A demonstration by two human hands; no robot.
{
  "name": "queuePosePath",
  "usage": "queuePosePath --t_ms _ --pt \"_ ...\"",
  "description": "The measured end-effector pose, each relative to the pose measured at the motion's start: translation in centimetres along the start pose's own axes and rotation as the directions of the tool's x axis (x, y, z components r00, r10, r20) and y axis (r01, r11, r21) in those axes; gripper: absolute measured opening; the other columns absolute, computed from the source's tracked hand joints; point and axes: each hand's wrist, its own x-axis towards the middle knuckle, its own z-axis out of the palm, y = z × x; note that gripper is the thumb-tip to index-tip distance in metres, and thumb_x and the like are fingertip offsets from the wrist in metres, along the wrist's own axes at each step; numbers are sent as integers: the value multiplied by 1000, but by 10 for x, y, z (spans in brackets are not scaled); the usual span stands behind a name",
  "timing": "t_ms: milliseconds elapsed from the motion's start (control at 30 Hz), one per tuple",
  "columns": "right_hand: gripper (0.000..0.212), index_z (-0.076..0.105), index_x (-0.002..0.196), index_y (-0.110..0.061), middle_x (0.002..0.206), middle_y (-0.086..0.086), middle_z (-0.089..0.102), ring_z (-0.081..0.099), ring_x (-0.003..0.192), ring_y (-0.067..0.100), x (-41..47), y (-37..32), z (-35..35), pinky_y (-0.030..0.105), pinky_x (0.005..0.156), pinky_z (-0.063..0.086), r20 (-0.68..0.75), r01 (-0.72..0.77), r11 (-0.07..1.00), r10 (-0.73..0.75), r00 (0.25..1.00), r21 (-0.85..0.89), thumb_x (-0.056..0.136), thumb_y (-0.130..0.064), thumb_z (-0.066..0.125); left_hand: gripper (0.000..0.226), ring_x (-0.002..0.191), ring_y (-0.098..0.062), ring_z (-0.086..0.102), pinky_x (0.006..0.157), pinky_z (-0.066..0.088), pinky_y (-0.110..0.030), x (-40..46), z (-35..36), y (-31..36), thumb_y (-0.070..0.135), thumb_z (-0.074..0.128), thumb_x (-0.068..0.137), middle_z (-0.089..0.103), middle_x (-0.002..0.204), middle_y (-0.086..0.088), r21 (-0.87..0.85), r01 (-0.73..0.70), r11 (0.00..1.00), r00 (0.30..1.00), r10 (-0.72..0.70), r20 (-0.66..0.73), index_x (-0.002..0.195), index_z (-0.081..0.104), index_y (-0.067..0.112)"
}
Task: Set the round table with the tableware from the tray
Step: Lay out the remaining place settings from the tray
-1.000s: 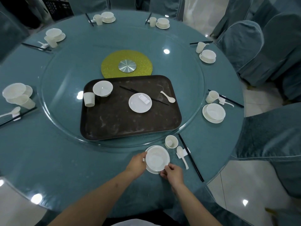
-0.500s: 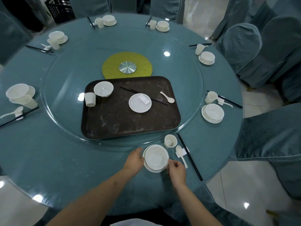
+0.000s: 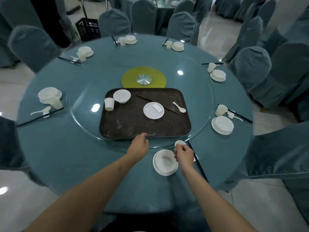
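Note:
The dark brown tray (image 3: 133, 128) lies on the glass turntable (image 3: 80, 118). It carries a white cup (image 3: 109, 104), a bowl (image 3: 121, 95), a plate (image 3: 150, 113) with a chopstick rest (image 3: 158, 107) on it, black chopsticks (image 3: 143, 98) and a spoon (image 3: 179, 107). At the table's near edge a bowl sits on a plate (image 3: 165, 162), beside a small cup (image 3: 179, 143) and black chopsticks (image 3: 199, 164). My left hand (image 3: 139, 145) hovers at the tray's near rim, fingers loosely curled, holding nothing. My right hand (image 3: 184, 154) pinches the small cup's near rim.
Several finished settings ring the blue round table (image 3: 66, 156), such as the ones at the right (image 3: 222, 125) and at the left (image 3: 50, 97). A yellow-green disc (image 3: 158, 79) marks the centre. Covered chairs (image 3: 250, 67) surround the table. A black crate (image 3: 88, 30) stands behind.
Both hands have let go of the near bowl and plate. My left hand moved forward to the tray's rim. My right hand moved to the small cup. The view lifted.

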Motion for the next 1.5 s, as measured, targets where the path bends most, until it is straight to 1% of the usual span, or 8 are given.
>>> queuePosePath --t_ms 300,433,600,800,1000,1100,1267,1500 --pt "25 65 78 -19 71 0 71 64 68 21 -62 -67 11 43 70 57 62 262 949 -255 965 -174 87 -41 58 39 118 -34 53 100 45 -46 -52 -88 3 24 41 100 55 127 -17 196 -75 978 986 102 -134 137 48 13" --pt "22 66 84 -13 78 0 68 61 75 20 -117 -98 7 33 64 45 81 450 816 -454 887 -363 94 -29 55 35 116 -34 54 95 48 -50 -93 -130 9 28 38 99 56 123 -13 290 -139 947 957 204 -207 130 50 17" --pt "18 66 93 -14 95 4 63 60 91 26 -183 -114 -18 40 81 51 120 609 539 -683 720 -582 96 -26 53 27 107 -33 58 82 51 -47 -158 -167 33 27 41 100 59 118 -10 494 -240 836 844 430 -319 121 53 15" --pt "23 62 113 -14 114 8 57 54 109 30 -248 -123 -67 41 87 46 176 573 230 -806 565 -787 97 -28 54 28 100 -31 60 74 49 -43 -225 -194 63 30 42 98 60 113 -6 648 -254 718 723 586 -365 118 56 16" --pt "49 45 143 -18 159 12 32 31 144 31 -292 -126 -108 47 111 31 179 469 117 -823 539 -875 98 -36 53 31 106 -23 59 84 44 -39 -277 -189 92 30 41 97 61 118 2 723 -261 640 586 700 -408 125 53 23" --pt "62 27 156 -25 169 13 7 5 156 32 -300 -124 -126 51 123 16 165 437 125 -807 568 -891 101 -46 43 45 131 -24 46 102 38 -44 -293 -179 103 38 38 98 47 146 -3 741 -240 627 617 688 -382 139 45 22" --pt "67 0 162 -34 169 8 -18 -19 155 30 -307 -116 -149 57 124 -7 130 422 182 -781 610 -888 102 -62 17 68 152 -33 -5 119 -2 -59 -310 -161 106 65 12 97 -6 166 -6 738 -142 659 765 546 -341 157 1 33" --pt "66 -5 161 -37 168 8 -21 -21 155 29 -323 -105 -133 57 124 -8 244 500 122 -760 602 -857 103 -62 12 69 152 -31 -9 120 -1 -59 -351 -167 77 63 12 97 -8 166 -3 696 -14 717 773 449 -447 157 0 33"
